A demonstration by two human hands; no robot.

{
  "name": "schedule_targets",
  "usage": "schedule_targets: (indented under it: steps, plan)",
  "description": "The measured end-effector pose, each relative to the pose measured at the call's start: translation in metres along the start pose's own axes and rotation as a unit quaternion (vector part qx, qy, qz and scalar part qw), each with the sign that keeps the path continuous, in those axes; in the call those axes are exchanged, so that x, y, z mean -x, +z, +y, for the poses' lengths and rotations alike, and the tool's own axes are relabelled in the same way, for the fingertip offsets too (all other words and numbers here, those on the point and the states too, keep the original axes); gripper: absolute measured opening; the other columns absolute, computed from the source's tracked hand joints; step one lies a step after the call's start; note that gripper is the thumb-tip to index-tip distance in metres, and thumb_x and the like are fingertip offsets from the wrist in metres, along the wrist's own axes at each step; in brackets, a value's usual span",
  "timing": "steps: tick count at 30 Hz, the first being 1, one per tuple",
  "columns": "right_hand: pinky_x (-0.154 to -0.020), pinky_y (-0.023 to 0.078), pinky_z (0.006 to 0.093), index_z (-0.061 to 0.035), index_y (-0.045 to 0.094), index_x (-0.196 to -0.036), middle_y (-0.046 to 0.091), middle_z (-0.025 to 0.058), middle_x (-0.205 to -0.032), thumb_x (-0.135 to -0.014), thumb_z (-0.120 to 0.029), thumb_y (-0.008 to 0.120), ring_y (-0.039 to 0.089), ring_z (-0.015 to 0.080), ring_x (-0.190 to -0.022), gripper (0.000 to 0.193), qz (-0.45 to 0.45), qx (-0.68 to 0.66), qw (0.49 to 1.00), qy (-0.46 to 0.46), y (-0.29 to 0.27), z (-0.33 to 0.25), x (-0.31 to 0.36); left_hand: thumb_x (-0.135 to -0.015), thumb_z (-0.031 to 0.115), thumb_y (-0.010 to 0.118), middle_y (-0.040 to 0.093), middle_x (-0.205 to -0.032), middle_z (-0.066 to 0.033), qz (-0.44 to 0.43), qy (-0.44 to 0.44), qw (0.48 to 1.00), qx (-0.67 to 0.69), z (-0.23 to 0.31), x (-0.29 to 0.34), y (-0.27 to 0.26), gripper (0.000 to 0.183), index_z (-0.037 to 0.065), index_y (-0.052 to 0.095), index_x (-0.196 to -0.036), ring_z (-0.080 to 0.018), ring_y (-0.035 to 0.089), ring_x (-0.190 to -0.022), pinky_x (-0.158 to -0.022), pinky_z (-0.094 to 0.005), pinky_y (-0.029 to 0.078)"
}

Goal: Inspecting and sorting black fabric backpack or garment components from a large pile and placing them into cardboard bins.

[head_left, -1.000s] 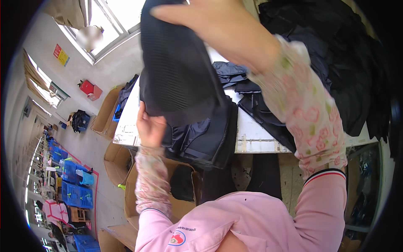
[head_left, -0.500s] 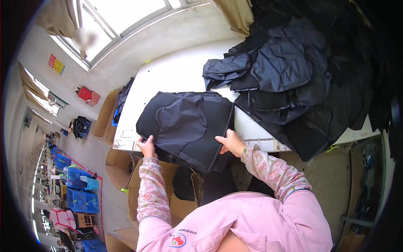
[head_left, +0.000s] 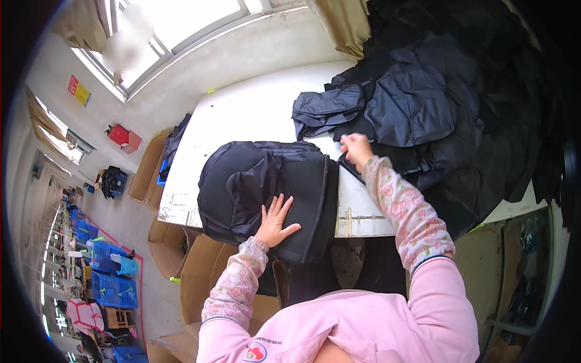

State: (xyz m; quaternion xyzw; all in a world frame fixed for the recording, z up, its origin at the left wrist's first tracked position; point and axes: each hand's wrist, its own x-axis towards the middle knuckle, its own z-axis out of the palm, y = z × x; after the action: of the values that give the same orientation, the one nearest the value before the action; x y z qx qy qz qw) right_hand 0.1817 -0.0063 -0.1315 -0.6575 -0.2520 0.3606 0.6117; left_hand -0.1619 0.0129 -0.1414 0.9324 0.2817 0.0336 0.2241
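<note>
A stack of black fabric pieces (head_left: pixel 305 199), padded and sewn, lies at the front of the white table. My left hand (head_left: pixel 276 222) rests flat on its top piece, fingers spread, near the front edge. Loose folds bunch up beside those fingers. My right hand (head_left: pixel 358 150) is raised past the stack's right corner, in front of the larger pile. Its fingers are curled together; whether anything is between them is hidden. Behind it are a folded dark pouch-like piece (head_left: pixel 330 104) and dark grey pieces (head_left: pixel 411 106) on the pile.
A big heap of black fabric (head_left: pixel 508 121) covers the table's right side and hangs over its edge. The white tabletop (head_left: pixel 242 109) shows behind the stack. Open cardboard boxes (head_left: pixel 203 272) stand below the front edge, and blue crates (head_left: pixel 115 290) line the floor at left.
My left hand has gone from the stack's left corner to lie flat on top. My right hand has let go of the right edge and moved up toward the pile. The top piece is more rumpled.
</note>
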Motion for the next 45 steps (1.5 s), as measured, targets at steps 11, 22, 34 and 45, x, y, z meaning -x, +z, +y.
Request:
schedule_targets:
  steps: [11,22,34,45]
  plan:
    - [-0.039,0.041,0.0228,-0.0031,0.063,-0.076,0.061,0.0028,-0.062,-0.085,-0.023,0.067,0.056,0.0075,-0.048,0.023,-0.160,0.107,0.981,-0.009,0.023,-0.044,-0.027,-0.082,0.065,0.055,0.014,-0.157,-0.0162,0.027,-0.016,0.999,0.021,-0.003,0.009,-0.001,0.087,0.020,0.025,-0.150,-0.0356,0.009,-0.145,-0.111,-0.0614,0.001]
    - [-0.094,0.039,0.0485,-0.0188,0.073,-0.092,0.065,0.0041,-0.105,-0.081,-0.034,0.067,0.053,0.0255,-0.112,0.019,-0.016,0.694,0.684,-0.224,-0.027,-0.021,-0.144,-0.081,0.064,0.057,0.016,-0.156,-0.0163,0.013,-0.009,0.999,0.031,-0.002,0.006,0.000,0.086,0.019,0.028,-0.149,-0.0347,0.009,-0.145,-0.112,-0.0594,-0.002]
    - [-0.050,0.033,0.0220,-0.0020,0.064,-0.073,0.052,-0.0065,-0.059,-0.087,-0.023,0.070,0.040,0.0013,-0.054,0.026,-0.039,0.161,0.907,-0.387,-0.079,-0.228,0.007,-0.084,0.026,0.071,0.046,-0.136,-0.0170,0.123,0.121,0.952,0.254,0.077,-0.041,-0.074,0.061,0.004,0.045,-0.134,-0.0302,0.042,-0.128,-0.106,-0.0373,0.036]
    - [-0.061,0.050,0.0205,-0.0075,0.059,-0.081,0.058,-0.0037,-0.075,-0.092,-0.024,0.064,0.055,0.0028,-0.066,0.021,-0.238,-0.160,0.953,-0.100,-0.058,-0.186,0.164,-0.081,0.012,0.073,0.058,-0.116,-0.0093,0.197,0.158,0.815,0.522,0.230,-0.106,-0.022,0.061,0.000,0.043,-0.133,-0.0176,0.054,-0.108,-0.095,-0.0308,0.042]
